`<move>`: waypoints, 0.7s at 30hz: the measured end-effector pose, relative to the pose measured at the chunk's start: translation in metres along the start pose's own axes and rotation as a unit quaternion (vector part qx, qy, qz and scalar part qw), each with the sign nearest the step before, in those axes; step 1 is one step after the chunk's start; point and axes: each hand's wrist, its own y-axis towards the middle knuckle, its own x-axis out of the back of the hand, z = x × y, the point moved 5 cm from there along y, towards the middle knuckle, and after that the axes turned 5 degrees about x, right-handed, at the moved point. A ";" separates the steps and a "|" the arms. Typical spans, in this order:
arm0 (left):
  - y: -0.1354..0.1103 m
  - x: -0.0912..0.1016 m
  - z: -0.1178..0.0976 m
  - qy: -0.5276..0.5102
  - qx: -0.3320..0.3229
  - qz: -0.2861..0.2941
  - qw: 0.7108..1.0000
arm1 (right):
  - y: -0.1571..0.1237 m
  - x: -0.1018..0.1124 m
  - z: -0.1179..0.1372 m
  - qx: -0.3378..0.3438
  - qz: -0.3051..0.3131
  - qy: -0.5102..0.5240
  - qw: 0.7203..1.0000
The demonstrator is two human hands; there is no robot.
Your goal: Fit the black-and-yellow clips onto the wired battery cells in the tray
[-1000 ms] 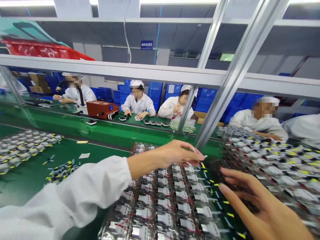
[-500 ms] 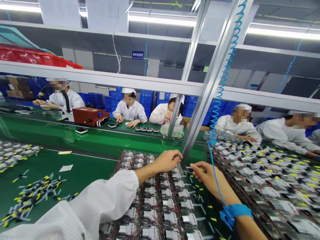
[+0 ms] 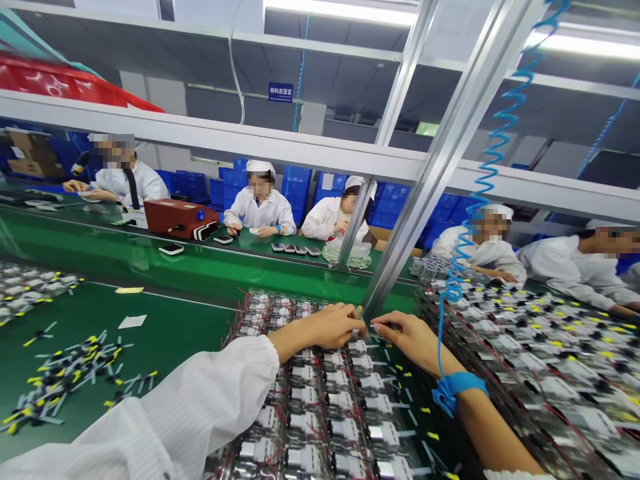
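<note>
My left hand [image 3: 336,325] reaches over a clear plastic tray [image 3: 280,393] filled with rows of small white-and-silver parts with red wires. Its fingers are curled down at the tray's far right corner, and what they grip, if anything, is hidden. Just to the right, my right hand [image 3: 413,339] pinches a small pale strip [image 3: 375,325] between thumb and forefinger. The two hands' fingertips are close but apart. A blue wrist band [image 3: 457,392] with a coiled blue cord circles my right wrist. Pale strips and yellow tabs [image 3: 425,410] lie along the tray's right side.
A loose pile of black pieces with pale and yellow strips [image 3: 75,373] lies left on the green table. More filled trays [image 3: 540,347] stand at right. A slanted metal post [image 3: 425,180] rises beyond my hands. Several co-workers in white sit across the line.
My right hand has moved slightly left and closer to my left hand. The left fingers have lowered and curled toward the tray. The view has tilted slightly down.
</note>
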 end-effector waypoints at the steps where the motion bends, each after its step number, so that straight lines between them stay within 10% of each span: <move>1: 0.000 0.002 -0.001 -0.006 0.003 -0.008 1.000 | 0.001 0.000 0.003 0.006 0.004 -0.006 1.000; 21: 0.004 -0.004 0.011 -0.149 0.081 -0.017 0.985 | 0.000 -0.018 0.018 0.023 0.047 -0.025 0.998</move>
